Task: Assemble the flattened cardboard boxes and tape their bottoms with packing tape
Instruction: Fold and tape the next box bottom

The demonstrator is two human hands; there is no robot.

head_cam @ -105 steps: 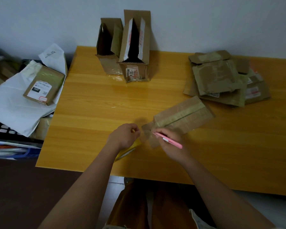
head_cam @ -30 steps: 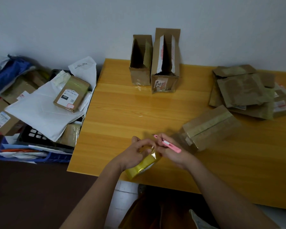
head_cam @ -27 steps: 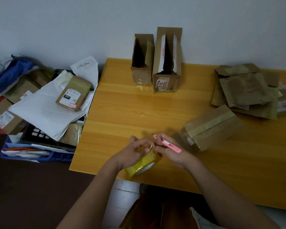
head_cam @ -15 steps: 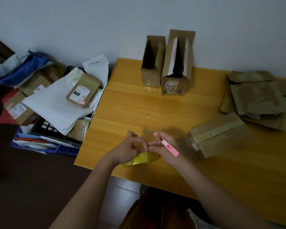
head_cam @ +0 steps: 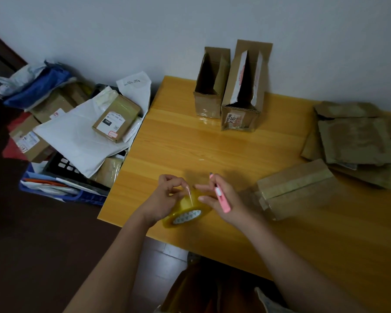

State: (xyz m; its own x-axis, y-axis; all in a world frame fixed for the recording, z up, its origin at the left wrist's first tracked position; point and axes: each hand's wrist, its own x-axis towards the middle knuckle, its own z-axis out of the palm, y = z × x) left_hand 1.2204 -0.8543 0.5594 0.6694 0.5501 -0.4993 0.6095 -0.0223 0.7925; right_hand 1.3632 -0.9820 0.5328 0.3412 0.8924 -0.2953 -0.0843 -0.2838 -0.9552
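our left hand [head_cam: 165, 197] now pinches the loose end of the packing tape roll [head_cam: 186, 210] at the near edge of the wooden table [head_cam: 212, 150], fingers curled tight on the film, while our right hand [head_cam: 221, 199] keeps the pink cutter [head_cam: 221, 199] tucked in a narrow grip, its free fingertips steadying the roll's far side. half a second ago the roll lay flatter and lower between the hands; now it has been tipped up so its printed core faces us, and a strip looks started. we judge this the hunt for the tape end ahead of the next box. the taped box [head_cam: 296, 188] lies on its side just right of the right hand, its seam already covered, where seconds earlier both hands worked directly on it. two assembled boxes [head_cam: 230, 86] stand upright against the wall, as before. the stack of flattened boxes [head_cam: 357, 141] waits at the right edge, untouched. our view has swung left since then, bringing more of the heap of parcels and mailers [head_cam: 77, 123] beside the table into sight.
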